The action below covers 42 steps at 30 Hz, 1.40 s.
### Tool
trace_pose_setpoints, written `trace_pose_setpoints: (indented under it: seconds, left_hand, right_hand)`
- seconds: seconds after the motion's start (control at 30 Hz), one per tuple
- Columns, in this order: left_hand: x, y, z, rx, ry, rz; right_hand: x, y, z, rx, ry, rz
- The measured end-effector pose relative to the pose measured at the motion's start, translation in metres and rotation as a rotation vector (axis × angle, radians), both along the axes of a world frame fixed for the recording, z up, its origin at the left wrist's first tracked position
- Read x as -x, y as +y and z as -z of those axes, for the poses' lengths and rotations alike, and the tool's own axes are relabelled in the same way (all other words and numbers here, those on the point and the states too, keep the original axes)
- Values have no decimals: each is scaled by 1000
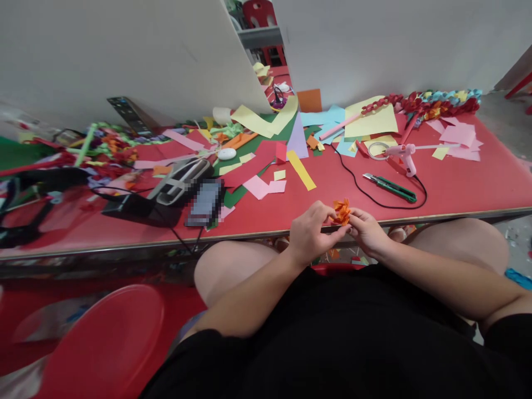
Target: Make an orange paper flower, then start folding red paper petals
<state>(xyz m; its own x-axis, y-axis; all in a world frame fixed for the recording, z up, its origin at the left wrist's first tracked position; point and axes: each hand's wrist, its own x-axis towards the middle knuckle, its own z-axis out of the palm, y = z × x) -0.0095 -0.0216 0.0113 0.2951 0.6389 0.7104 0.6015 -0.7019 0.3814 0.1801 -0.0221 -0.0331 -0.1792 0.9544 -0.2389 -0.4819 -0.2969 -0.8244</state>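
A small folded orange paper piece (pixel 342 212) with pointed tips is held between both hands at the front edge of the red table (pixel 266 213). My left hand (pixel 312 233) grips it from the left with thumb and fingers. From the right, my right hand (pixel 366 231) pinches its lower right side. Beyond the hands lies a yellow paper strip (pixel 302 170). A green utility knife (pixel 390 187) and a pink glue gun (pixel 404 155) with a black cord rest on the table to the right.
Coloured paper scraps (pixel 257 187) are scattered over the table. At the left are a phone (pixel 205 203), a black device (pixel 141 209) and a remote (pixel 129 115). Paper chains (pixel 428 104) lie at the back right. A red stool (pixel 108 343) stands at lower left.
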Motion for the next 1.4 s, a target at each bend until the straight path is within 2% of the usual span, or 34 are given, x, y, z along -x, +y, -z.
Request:
trace_pose_setpoints:
  seconds: [0.23, 0.57, 0.67, 0.83, 0.9, 0.97, 1.13, 1.3, 1.4]
  left_hand:
    - [-1, 0, -1, -58, 38, 21]
    - [2, 5, -1, -199, 200, -1]
    - [3, 5, -1, -155, 217, 7]
    - [1, 2, 2, 137, 117, 48]
    - [1, 2, 3, 205, 80, 63]
    - [3, 4, 3, 206, 57, 83]
    - [8, 10, 2, 63, 93, 97]
    - [4, 8, 3, 0, 67, 70]
    - [2, 6, 4, 30, 45, 57]
  right_hand:
    - [0, 5, 1, -50, 28, 108]
    - [4, 4, -1, -42, -13, 123]
    - [4, 4, 0, -23, -18, 119]
    - [4, 4, -2, -33, -28, 103]
    - [3, 4, -4, -6, -18, 100]
    - [2, 4, -6, 47, 10, 86]
    - [1, 4, -4, 132, 53, 37]
    - [0, 3, -1, 87, 29, 3]
    - [0, 2, -2, 44, 13, 10]
